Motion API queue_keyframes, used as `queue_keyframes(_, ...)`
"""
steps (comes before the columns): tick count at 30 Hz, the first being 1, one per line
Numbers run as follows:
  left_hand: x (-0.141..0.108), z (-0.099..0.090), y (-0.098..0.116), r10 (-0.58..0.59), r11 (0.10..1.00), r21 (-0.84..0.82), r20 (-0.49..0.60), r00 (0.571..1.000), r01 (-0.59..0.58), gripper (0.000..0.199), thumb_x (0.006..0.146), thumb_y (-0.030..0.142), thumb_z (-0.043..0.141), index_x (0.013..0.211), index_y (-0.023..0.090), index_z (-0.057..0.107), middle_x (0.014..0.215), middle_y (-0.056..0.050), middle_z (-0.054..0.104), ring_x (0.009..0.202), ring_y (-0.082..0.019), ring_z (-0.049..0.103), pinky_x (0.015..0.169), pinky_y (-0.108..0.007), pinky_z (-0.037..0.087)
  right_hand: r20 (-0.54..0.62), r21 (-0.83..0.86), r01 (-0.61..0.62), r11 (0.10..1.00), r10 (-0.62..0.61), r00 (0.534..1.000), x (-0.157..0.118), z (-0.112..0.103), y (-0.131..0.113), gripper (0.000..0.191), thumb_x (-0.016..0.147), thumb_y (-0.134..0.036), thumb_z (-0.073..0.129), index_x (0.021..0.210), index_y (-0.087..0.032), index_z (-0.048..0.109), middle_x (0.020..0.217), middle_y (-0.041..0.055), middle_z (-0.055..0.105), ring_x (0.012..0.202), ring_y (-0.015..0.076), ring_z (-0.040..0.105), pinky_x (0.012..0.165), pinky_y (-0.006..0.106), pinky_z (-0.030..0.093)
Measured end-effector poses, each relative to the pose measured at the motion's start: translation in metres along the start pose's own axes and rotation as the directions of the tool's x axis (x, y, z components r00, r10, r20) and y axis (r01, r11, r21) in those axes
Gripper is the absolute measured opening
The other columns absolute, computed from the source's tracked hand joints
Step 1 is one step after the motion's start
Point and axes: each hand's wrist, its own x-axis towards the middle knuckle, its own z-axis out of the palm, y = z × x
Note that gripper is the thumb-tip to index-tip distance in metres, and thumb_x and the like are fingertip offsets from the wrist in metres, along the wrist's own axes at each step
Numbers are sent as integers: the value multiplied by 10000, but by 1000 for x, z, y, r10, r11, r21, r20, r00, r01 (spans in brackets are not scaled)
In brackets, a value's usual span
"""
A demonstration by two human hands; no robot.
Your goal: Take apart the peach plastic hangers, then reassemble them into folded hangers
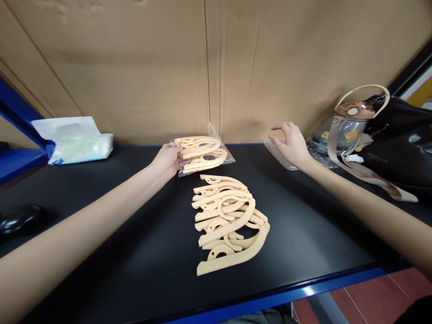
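My left hand [169,158] is closed on the left end of a clear plastic bag of folding hangers [202,153], near the back of the table. Folded cream hangers show through the film. In front of it, a pile of loose cream folding hangers [229,216] lies overlapping on the black tabletop, their curved ends to the right. Over to the right, my right hand [293,145] is open, thumb and fingers apart, with nothing in it. Flat clear plastic bags [285,157] lie under and beside that hand.
A water bottle [354,121] with a handle and strap stands at the right, against a black bag [401,139]. At the left are a tissue pack [81,146] and a black mouse [22,218]. Cardboard [135,76] lines the back; a blue edge [270,292] runs along the front.
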Motion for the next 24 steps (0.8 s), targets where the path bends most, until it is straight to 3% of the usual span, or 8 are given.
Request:
queue_keyframes(2, -9, 0, 3, 14, 1000, 10, -67, 998, -13, 358, 945, 352, 618, 1249, 164, 584, 1240, -102, 613, 1036, -234, 639, 858, -437, 565, -126, 224, 344, 912, -323, 938, -12, -17, -41, 250, 938, -284, 490, 1124, -181, 621, 1194, 131, 642, 1098, 263, 628, 983, 432, 491)
queue_keyframes(4, -22, 3, 6, 47, 999, 13, -105, 993, -46, 298, 957, 300, 600, 1217, 156, 581, 1145, -83, 638, 922, -195, 656, 775, -378, 580, -166, 321, 599, 733, -579, 798, -27, -31, -83, 238, 964, -209, 451, 1133, -193, 618, 1246, 107, 630, 1150, 220, 615, 983, 384, 502)
queue_keyframes(6, -39, 8, 8, 104, 995, 9, -117, 988, -103, 187, 972, 171, 538, 1159, 166, 549, 977, -36, 648, 736, -141, 641, 647, -294, 566, -112, 315, 745, 588, -756, 645, -40, -37, -119, 316, 971, -116, 381, 1186, -199, 598, 1326, 96, 602, 1221, 197, 579, 988, 364, 503)
queue_keyframes(7, -48, 10, 9, 133, 991, 6, -114, 984, -133, 164, 970, 112, 501, 1117, 181, 527, 894, -11, 638, 656, -122, 620, 592, -261, 548, -55, 263, 770, 581, -788, 613, -45, -38, -132, 329, 969, -100, 372, 1197, -184, 594, 1320, 106, 610, 1200, 210, 589, 953, 370, 517)
queue_keyframes(13, -89, 11, 11, 214, 977, 9, -71, 974, -214, 152, 934, 60, 498, 939, 211, 481, 697, 43, 552, 476, -86, 523, 408, -156, 412, 71, -56, 425, 904, -421, 904, -47, -28, -148, 345, 947, -410, 497, 1102, -110, 572, 991, 131, 708, 879, 281, 664, 576, 332, 431)
queue_keyframes(17, -99, 6, 10, 208, 978, 22, -65, 976, -207, 145, 931, 72, 507, 947, 214, 488, 658, 49, 543, 455, -95, 519, 381, -157, 413, 241, -8, 350, 937, -338, 910, -55, -34, -141, 248, 920, -294, 509, 1106, -131, 530, 817, 52, 714, 662, 212, 645, 508, 298, 293)
queue_keyframes(22, -105, 3, 6, 152, 988, 29, -53, 987, -150, 125, 927, 76, 520, 955, 197, 510, 658, 37, 561, 495, -103, 555, 403, -158, 443, 314, 134, 283, 950, -312, 897, -70, -38, -142, 367, 914, -463, 559, 1090, -147, 497, 834, 48, 701, 642, 186, 619, 528, 280, 319)
queue_keyframes(24, -107, 2, 5, 138, 990, 28, -38, 990, -137, 109, 926, 80, 531, 962, 183, 533, 688, 17, 593, 533, -109, 586, 416, -156, 459, 321, 130, 275, 953, -303, 897, -73, -38, -142, 279, 920, -368, 548, 1088, -153, 491, 832, 43, 692, 651, 185, 616, 541, 280, 330)
